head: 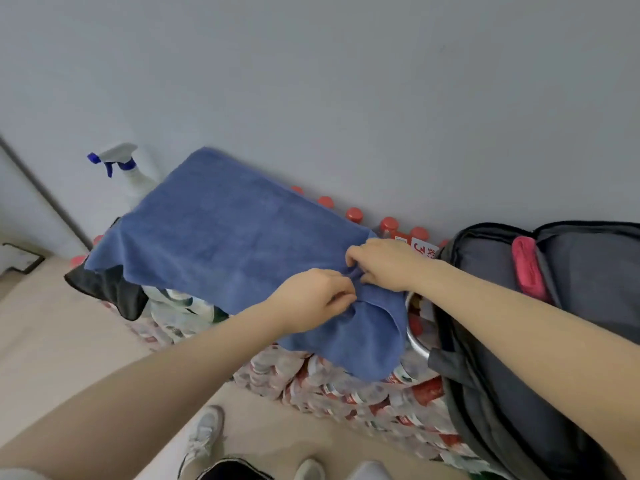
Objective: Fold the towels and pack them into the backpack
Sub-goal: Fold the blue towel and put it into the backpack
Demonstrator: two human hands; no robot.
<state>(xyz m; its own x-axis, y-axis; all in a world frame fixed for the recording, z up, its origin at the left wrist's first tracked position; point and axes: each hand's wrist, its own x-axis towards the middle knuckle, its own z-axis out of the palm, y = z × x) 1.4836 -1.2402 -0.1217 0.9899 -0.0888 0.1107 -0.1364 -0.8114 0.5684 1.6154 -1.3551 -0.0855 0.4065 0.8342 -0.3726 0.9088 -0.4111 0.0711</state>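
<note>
A blue towel (221,237) lies spread over a stack of shrink-wrapped bottle packs (346,389) that stands against the grey wall (346,81). Both hands meet at the towel's near right corner, the one closest to the backpack (519,375). The left hand (311,299) has its fingers curled and pinches a fold of the cloth; the right hand (384,265), just beyond it, has its fingers bent down into the same bunched cloth and grips it too. The two hands nearly touch. Below them the towel's corner hangs down over the front of the packs. The backpack stands open to the right of the towel, its dark grey flaps apart, with a pink towel (528,268) tucked upright inside near the top. A metal rim (417,341) shows between the towel's hanging corner and the backpack. Red caps (353,214) line the wall behind the towel. At the towel's far left corner stands a spray bottle (128,171) with a blue nozzle, and a black cloth (110,289) pokes out from under the towel's left edge. Below the towel, on the pale floor (52,341), a white shoe (204,434) is in view.
</note>
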